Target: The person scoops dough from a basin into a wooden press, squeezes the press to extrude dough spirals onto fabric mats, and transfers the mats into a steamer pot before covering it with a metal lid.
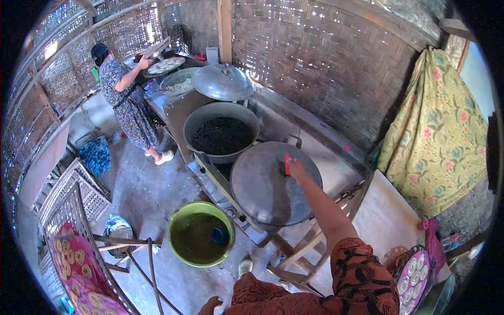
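My right hand [297, 170] reaches out over a large round dark lid [257, 184] and is closed on its handle, where a bright red strip [287, 164] shows beside my fingers. The lid lies flat over a wide pan on the stove, and what is under it is hidden. Low in the view, my left hand [211, 304] hangs near my body, close to a green basin [176, 252] on the floor. That basin contains murky liquid and a small blue cup [217, 235]. The left fingers are too dark and small to make out.
An open pot [190, 142] of dark contents and a domed metal lid [223, 81] stand behind. A person [126, 94] works at the far left. Trays of rounds lie on a pink cloth [86, 283] at left and on a pink tray [413, 281] at right.
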